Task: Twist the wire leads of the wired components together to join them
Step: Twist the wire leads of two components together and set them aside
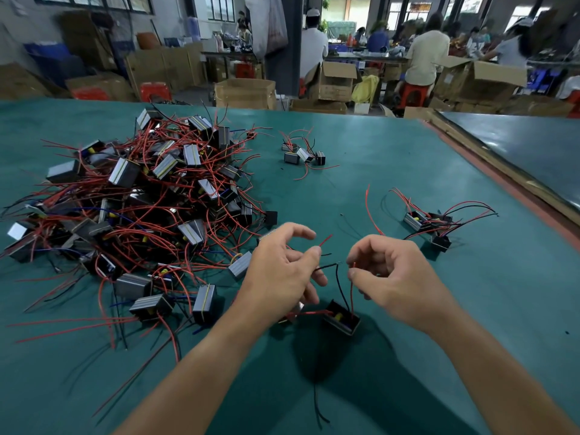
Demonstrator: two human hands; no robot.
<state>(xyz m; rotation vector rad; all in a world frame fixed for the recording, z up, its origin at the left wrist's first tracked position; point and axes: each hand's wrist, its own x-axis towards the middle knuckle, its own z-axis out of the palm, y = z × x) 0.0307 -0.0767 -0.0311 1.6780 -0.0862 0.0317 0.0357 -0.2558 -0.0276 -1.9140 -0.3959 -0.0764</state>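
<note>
My left hand [282, 271] pinches red and black wire leads [323, 243] between thumb and forefinger above the green table. My right hand [392, 274] pinches a red lead [352, 287] that runs down to a small black component [342, 318] hanging just below and between both hands. A black lead [340, 287] from that component rises to meet the black wire held by the left hand. A second component [290, 315] is partly hidden under my left hand.
A large heap of grey-black components with red wires [141, 208] fills the left of the green table [376, 356]. Small joined groups lie at far centre [303, 155] and right [433, 224]. Cardboard boxes and seated people are beyond the table's far edge.
</note>
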